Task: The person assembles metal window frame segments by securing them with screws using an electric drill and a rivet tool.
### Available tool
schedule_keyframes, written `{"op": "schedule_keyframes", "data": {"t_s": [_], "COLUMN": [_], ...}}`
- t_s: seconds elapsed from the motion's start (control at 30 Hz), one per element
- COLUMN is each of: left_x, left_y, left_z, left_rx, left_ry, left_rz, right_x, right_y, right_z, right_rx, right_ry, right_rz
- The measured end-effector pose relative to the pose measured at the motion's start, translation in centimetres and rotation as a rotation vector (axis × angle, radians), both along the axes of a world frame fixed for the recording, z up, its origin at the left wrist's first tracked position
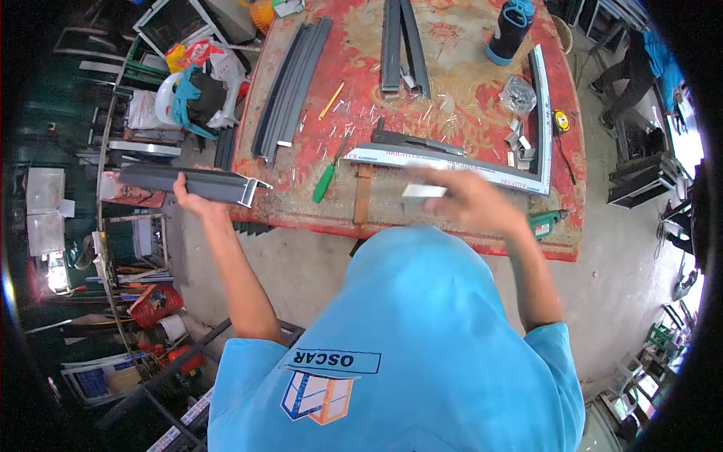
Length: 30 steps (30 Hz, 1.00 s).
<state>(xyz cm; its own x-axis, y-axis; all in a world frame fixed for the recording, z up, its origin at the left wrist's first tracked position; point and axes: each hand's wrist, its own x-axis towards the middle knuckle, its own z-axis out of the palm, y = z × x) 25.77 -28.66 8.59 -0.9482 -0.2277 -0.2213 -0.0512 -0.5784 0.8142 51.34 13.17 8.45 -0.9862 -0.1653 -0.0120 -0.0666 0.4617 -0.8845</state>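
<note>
My left hand point(199, 197) is closed around a dark grey aluminium profile point(188, 183), held level past the table's left edge with its cut end facing right. My right hand point(474, 197), blurred by motion, pinches a small whitish piece point(423, 191) over the table's near side. Just beyond that hand lies an L-shaped frame of profiles point(489, 172) with printed protective film. A black tool or bar point(414, 142) rests along its inner side. Between my hands, a green-handled screwdriver point(324, 183) lies on the cloth near a wooden strip point(363, 197).
The red patterned table point(459, 75) carries grey profiles point(294, 87), a pencil point(331, 100), scattered screws, metal corner pieces point(520, 143), a plastic bag point(518, 96), a tape measure point(560, 121), a power drill point(545, 223) and a bottle point(512, 32). Another person point(640, 71) stands at right.
</note>
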Motion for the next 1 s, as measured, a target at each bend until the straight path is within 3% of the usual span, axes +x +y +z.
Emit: {"op": "schedule_keyframes", "data": {"t_s": [0.03,0.07,0.13,0.23,0.27,0.3,0.33,0.37,0.43,0.6,0.67,0.77,0.83,0.9,0.93,1.0], "left_x": [0.3,1.3,4.0,5.7,6.3,6.9,7.5,8.2,8.8,9.5,9.8,9.6,9.2,8.6,8.1,7.6], "left_y": [-1.1,-0.9,0.5,-1.8,-1.8,-1.4,-1.0,-0.2,0.8,-0.7,-1.4,-1.5,-0.6,0.9,1.7,3.5], "left_z": [-0.8,-1.4,-3.0,-8.1,-8.8,-9.5,-10.1,-10.1,-9.2,-9.5,-8.9,-9.1,-8.5,-8.0,-7.9,-6.7], "left_rx": [-0.051,-0.051,-0.291,-0.343,-0.340,-0.282,-0.225,-0.222,-0.252,-0.215,-0.267,-0.252,-0.268,-0.285,-0.264,-0.233], "left_ry": [-0.007,-0.016,-0.088,-0.054,-0.066,-0.062,-0.058,-0.068,0.052,-0.034,-0.013,-0.027,-0.008,0.010,0.044,0.128], "left_rz": [0.052,0.048,0.183,0.042,0.058,0.029,0.003,0.024,-0.025,0.000,-0.170,-0.253,-0.274,-0.295,-0.300,-0.290], "right_x": [-0.4,-1.3,-4.0,-8.2,-9.4,-10.1,-10.0,-10.1,-10.0,-8.6,-7.1,-4.7,-4.6,-4.1,-4.5,-3.6], "right_y": [1.6,3.6,7.8,13.1,13.7,14.3,15.3,15.5,14.9,13.4,10.6,9.8,9.4,10.3,9.8,9.2], "right_z": [-1.1,-4.9,-10.6,-17.8,-19.1,-20.6,-22.8,-22.9,-22.5,-19.1,-14.5,-16.6,-16.0,-17.8,-16.3,-16.4], "right_rx": [-0.010,0.219,0.426,0.438,0.567,0.697,0.770,0.773,0.794,0.743,0.404,0.466,0.394,0.494,0.407,0.346], "right_ry": [-0.040,0.040,0.010,-0.153,-0.150,-0.143,0.036,0.038,-0.291,-0.221,-0.565,-0.431,-0.459,-0.440,-0.539,-0.494], "right_rz": [-0.162,-0.324,-0.541,-0.595,-0.646,-0.693,-0.679,-0.655,-0.430,-0.426,-0.123,-0.028,-0.071,-0.049,-0.011,-0.025]}}
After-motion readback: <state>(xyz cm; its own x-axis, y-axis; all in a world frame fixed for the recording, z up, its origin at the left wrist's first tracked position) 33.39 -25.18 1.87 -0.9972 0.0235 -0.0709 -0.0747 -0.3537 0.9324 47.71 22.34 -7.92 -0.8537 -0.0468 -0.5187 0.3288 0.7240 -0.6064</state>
